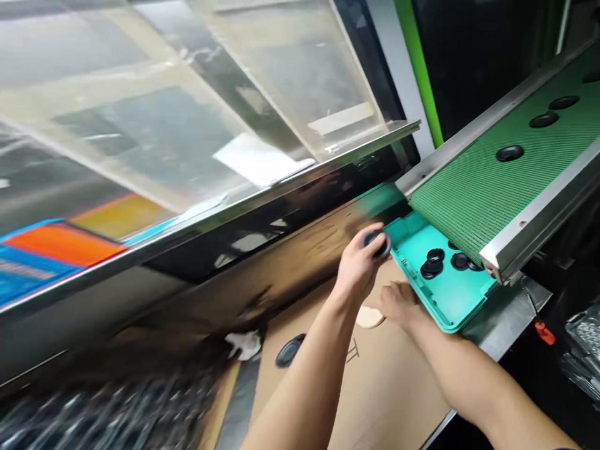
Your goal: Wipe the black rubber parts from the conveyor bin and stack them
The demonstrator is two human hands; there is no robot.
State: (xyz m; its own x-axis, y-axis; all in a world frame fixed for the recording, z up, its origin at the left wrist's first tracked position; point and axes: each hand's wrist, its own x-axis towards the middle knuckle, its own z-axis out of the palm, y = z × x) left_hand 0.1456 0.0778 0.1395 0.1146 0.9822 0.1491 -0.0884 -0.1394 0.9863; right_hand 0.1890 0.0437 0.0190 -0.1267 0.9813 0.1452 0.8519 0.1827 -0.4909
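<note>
My left hand (356, 265) is closed around a round black plastic part (376, 244), held up at the near left corner of a turquoise tray (447, 315). Lower and to the right, my right hand (397, 301) is over the cardboard, its fingers curled in beside the tray's side wall. What those fingers hold, if anything, is hidden. A pale beige disc (370, 317) lies at its fingertips. Several black parts (432, 265) rest in the tray. Another black part (290, 350) sits on the cardboard sheet (394, 381), left of my left forearm.
A green conveyor belt (473, 175) carries several black parts down to the tray. Its metal side rail (544, 209) ends above the tray. Clear bagged items (117, 400) fill the lower left. A crumpled white scrap (244, 345) and a red-handled tool (544, 333) lie nearby.
</note>
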